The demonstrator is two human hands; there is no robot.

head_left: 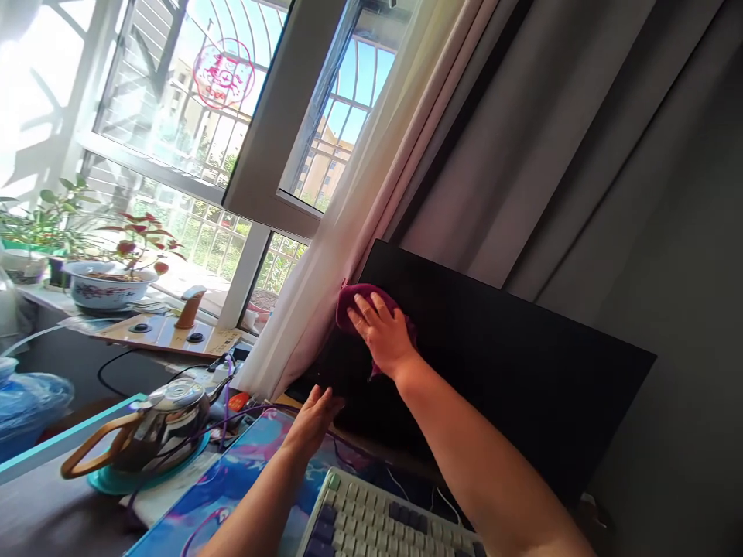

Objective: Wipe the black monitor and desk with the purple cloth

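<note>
My right hand (383, 333) presses a dark red cloth (355, 298) flat against the upper left corner of a black monitor screen (499, 363). Its fingers lie spread over the cloth. My left hand (313, 418) rests with fingers together on the monitor's lower left edge, steadying it. Below the screen lies a pale green and purple keyboard (371, 518) on a blue and pink desk mat (232, 480).
A metal kettle with a tan handle (151, 433) stands on a teal trivet at the left. Cables (232, 387) run past it. Pale curtains (360, 216) hang beside the monitor, grey ones behind. Potted plants (110, 271) line the windowsill.
</note>
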